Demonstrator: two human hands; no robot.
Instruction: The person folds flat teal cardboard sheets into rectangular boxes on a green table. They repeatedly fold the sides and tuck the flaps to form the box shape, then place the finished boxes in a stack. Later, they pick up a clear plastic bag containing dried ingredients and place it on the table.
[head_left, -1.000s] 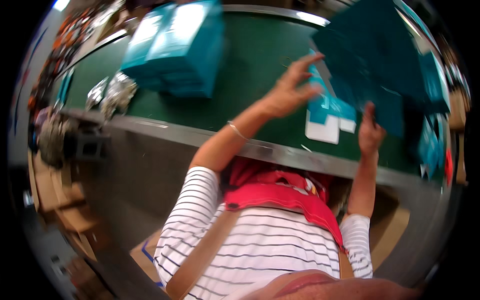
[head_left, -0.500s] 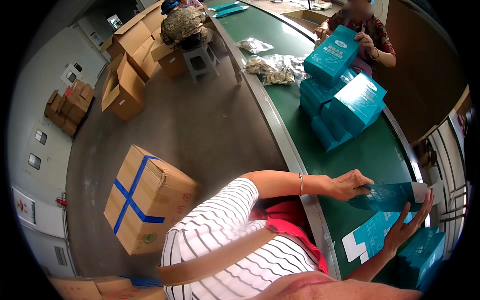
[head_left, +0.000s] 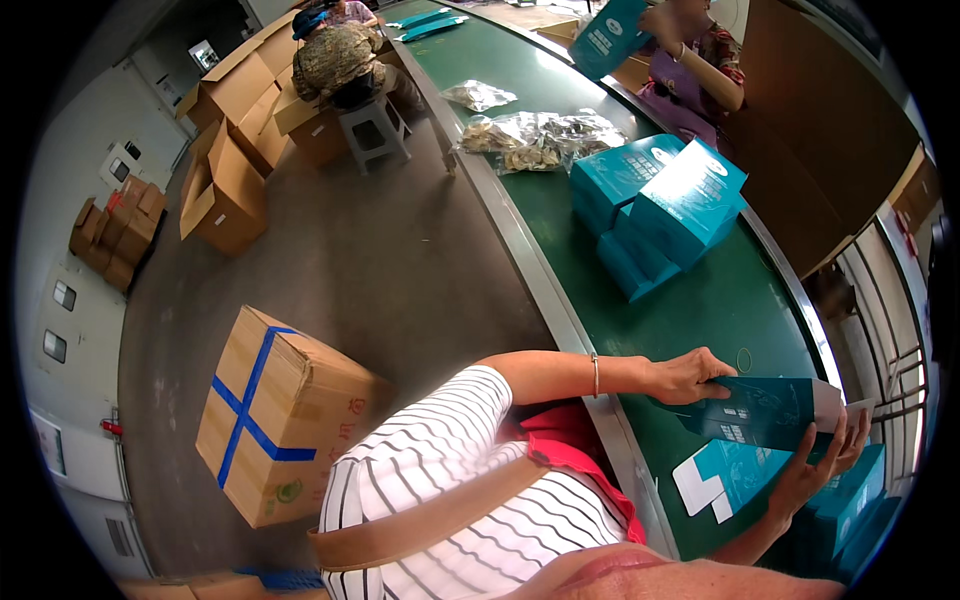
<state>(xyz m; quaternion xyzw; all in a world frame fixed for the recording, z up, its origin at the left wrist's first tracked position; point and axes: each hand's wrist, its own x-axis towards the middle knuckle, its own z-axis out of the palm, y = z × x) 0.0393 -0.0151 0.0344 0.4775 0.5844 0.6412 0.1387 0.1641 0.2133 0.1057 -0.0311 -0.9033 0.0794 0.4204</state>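
Above the green belt I hold a teal printed carton [head_left: 755,410] between my two hands. My left hand [head_left: 692,377] has its thumb and fingers closed on the carton's left end. At the other end, my right hand [head_left: 818,465] grips the carton from below, its fingers up against the white inner flaps. Beneath it lies a flattened teal carton [head_left: 740,475] with white tabs. Several teal cartons [head_left: 850,510] stand beside my right forearm, partly hidden by it.
Farther along the belt [head_left: 690,350] are stacked teal boxes [head_left: 690,205] and clear bags [head_left: 540,138]. Across from me a person [head_left: 690,80] holds a teal box [head_left: 608,38]. A taped brown carton [head_left: 270,420] stands on the floor at left. Someone sits on a grey stool [head_left: 375,130].
The person opposite has lifted a teal box off the stack and moved it away to the far side. My hands keep hold of the carton, which has tilted slightly; my view has shifted a little.
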